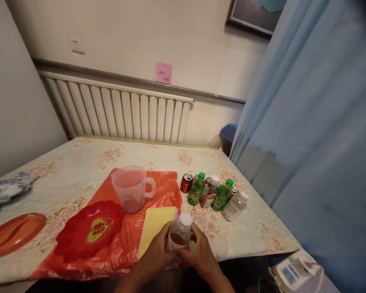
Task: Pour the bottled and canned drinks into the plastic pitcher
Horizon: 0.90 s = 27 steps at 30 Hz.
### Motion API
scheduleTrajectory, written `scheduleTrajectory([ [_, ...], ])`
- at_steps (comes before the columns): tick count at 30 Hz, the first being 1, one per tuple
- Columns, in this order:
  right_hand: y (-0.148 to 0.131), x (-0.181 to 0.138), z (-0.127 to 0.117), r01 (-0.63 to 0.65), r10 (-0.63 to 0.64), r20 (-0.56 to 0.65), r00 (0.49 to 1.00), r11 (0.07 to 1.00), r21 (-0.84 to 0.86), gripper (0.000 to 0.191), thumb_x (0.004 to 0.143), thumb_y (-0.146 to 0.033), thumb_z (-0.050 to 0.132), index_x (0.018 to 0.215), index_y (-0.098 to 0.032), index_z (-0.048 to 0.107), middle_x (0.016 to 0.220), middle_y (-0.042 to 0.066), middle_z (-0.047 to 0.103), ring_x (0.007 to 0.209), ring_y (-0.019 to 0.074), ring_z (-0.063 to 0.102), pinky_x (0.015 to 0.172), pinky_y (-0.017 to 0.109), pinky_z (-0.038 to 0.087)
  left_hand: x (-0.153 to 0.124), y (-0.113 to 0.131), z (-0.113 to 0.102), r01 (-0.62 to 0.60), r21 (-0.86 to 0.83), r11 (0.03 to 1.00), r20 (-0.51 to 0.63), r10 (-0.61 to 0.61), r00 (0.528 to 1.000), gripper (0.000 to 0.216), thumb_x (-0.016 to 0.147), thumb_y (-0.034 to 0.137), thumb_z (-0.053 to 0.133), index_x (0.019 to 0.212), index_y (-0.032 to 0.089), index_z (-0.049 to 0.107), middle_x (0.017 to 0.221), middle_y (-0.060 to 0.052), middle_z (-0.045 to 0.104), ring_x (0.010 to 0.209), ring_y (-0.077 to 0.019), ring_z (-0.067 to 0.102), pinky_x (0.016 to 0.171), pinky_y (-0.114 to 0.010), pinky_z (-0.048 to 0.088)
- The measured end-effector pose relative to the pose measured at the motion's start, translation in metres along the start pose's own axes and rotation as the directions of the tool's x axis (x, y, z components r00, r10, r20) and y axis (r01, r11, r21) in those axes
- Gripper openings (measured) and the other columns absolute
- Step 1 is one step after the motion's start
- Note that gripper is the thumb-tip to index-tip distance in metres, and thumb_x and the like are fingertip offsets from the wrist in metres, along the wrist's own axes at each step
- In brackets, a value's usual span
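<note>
Between both my hands is a clear plastic bottle [179,234] with a white cap and some brownish content low inside. My left hand [157,250] wraps its left side, and my right hand [203,252] wraps its right side, thumbs close together in front. The bottle is held upright at the table's front edge, partly over a yellow sheet [154,224]. That sheet lies on a red plastic bag [167,183]. Also on the bag are a translucent measuring jug [129,189] and a red scalloped plate [76,232] with a yellow heart design.
Right of the bag stand a red can [186,183], green bottles [197,190], a white-capped bottle [210,192] and another clear bottle [235,206]. An orange oval lid-like piece [15,234] lies far left. A power strip [293,272] sits low right, by a blue curtain [317,154].
</note>
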State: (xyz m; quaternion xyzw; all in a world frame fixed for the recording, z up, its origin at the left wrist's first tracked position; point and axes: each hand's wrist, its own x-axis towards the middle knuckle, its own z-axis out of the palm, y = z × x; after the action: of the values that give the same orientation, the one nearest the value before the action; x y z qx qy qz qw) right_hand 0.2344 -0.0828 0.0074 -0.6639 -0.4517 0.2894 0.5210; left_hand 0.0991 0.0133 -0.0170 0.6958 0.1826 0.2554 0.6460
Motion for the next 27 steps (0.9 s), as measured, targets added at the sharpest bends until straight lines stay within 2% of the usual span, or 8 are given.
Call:
scheduleTrajectory([
  [3, 0.007, 0.004, -0.015, -0.007, 0.006, -0.064, 0.998, 1.000, -0.028, 0.048, 0.059, -0.014, 0.066, 0.107, -0.018, 0.062, 0.096, 0.004, 0.073, 0.085, 0.0223, 0.069, 0.077, 0.031, 0.056, 0.007, -0.018, -0.002, -0.008, 0.100, 0.995, -0.017, 0.010, 1.000, 0.078, 0.063, 0.031, 0.080, 0.134, 0.022, 0.050, 0.135, -0.010, 0.060, 0.121, -0.0314, 0.057, 0.106, -0.045, 0.044],
  [7, 0.029, 0.015, -0.047, -0.025, 0.006, -0.240, 0.971, 0.997, -0.076, 0.052, 0.061, -0.027, 0.068, 0.112, -0.016, 0.061, 0.100, 0.008, 0.073, 0.086, 0.0245, 0.070, 0.077, 0.033, 0.057, 0.010, -0.054, -0.022, 0.053, 0.357, 0.932, -0.255, 0.043, 0.966, 0.055, 0.078, 0.043, 0.065, 0.127, 0.019, 0.056, 0.129, -0.014, 0.063, 0.121, -0.0322, 0.058, 0.107, -0.051, 0.044],
  [9, 0.045, 0.022, -0.066, -0.046, 0.001, -0.355, 0.935, 0.992, -0.118, 0.060, 0.061, -0.033, 0.069, 0.117, -0.014, 0.060, 0.105, 0.012, 0.072, 0.087, 0.0255, 0.070, 0.076, 0.033, 0.057, 0.008, -0.074, -0.040, 0.088, 0.474, 0.876, -0.360, 0.101, 0.928, 0.042, 0.088, 0.046, 0.053, 0.120, 0.018, 0.058, 0.121, -0.014, 0.065, 0.115, -0.0304, 0.061, 0.103, -0.053, 0.047],
  [12, 0.071, 0.032, -0.090, -0.098, -0.013, -0.521, 0.854, 0.978, -0.185, 0.072, 0.058, -0.040, 0.071, 0.121, -0.010, 0.058, 0.108, 0.017, 0.071, 0.086, 0.0280, 0.070, 0.076, 0.037, 0.057, 0.003, -0.101, -0.065, 0.114, 0.658, 0.745, -0.426, 0.243, 0.872, 0.037, 0.092, 0.046, 0.045, 0.111, 0.018, 0.059, 0.111, -0.013, 0.067, 0.108, -0.0309, 0.061, 0.101, -0.056, 0.047],
  [15, 0.095, 0.042, -0.108, -0.136, -0.039, -0.623, 0.781, 0.964, -0.230, 0.076, 0.058, -0.047, 0.071, 0.122, -0.008, 0.059, 0.111, 0.019, 0.070, 0.085, 0.0295, 0.069, 0.077, 0.039, 0.056, -0.002, -0.123, -0.082, 0.116, 0.774, 0.623, -0.413, 0.357, 0.838, 0.035, 0.094, 0.044, 0.042, 0.110, 0.018, 0.058, 0.108, -0.013, 0.067, 0.106, -0.0306, 0.061, 0.098, -0.055, 0.049],
  [19, 0.116, 0.053, -0.120, -0.141, -0.083, -0.683, 0.726, 0.954, -0.266, 0.074, 0.060, -0.052, 0.070, 0.121, -0.010, 0.060, 0.111, 0.018, 0.069, 0.084, 0.0288, 0.068, 0.076, 0.039, 0.056, -0.007, -0.139, -0.087, 0.099, 0.857, 0.505, -0.342, 0.414, 0.843, 0.031, 0.096, 0.040, 0.041, 0.110, 0.018, 0.057, 0.107, -0.012, 0.065, 0.105, -0.0287, 0.061, 0.096, -0.052, 0.051],
  [23, 0.126, 0.061, -0.123, -0.147, -0.104, -0.691, 0.715, 0.944, -0.295, 0.072, 0.062, -0.053, 0.069, 0.120, -0.011, 0.061, 0.110, 0.018, 0.070, 0.088, 0.0300, 0.067, 0.077, 0.039, 0.055, -0.008, -0.144, -0.087, 0.106, 0.890, 0.444, -0.314, 0.426, 0.848, 0.029, 0.097, 0.037, 0.041, 0.111, 0.017, 0.057, 0.108, -0.012, 0.064, 0.106, -0.0278, 0.060, 0.096, -0.050, 0.051],
  [27, 0.131, 0.068, -0.122, -0.167, -0.104, -0.700, 0.707, 0.937, -0.308, 0.073, 0.062, -0.054, 0.067, 0.120, -0.010, 0.060, 0.111, 0.019, 0.069, 0.090, 0.0312, 0.066, 0.080, 0.041, 0.053, -0.009, -0.146, -0.088, 0.117, 0.892, 0.436, -0.317, 0.421, 0.850, 0.028, 0.096, 0.037, 0.042, 0.111, 0.019, 0.058, 0.109, -0.011, 0.064, 0.107, -0.0271, 0.061, 0.097, -0.048, 0.051],
])
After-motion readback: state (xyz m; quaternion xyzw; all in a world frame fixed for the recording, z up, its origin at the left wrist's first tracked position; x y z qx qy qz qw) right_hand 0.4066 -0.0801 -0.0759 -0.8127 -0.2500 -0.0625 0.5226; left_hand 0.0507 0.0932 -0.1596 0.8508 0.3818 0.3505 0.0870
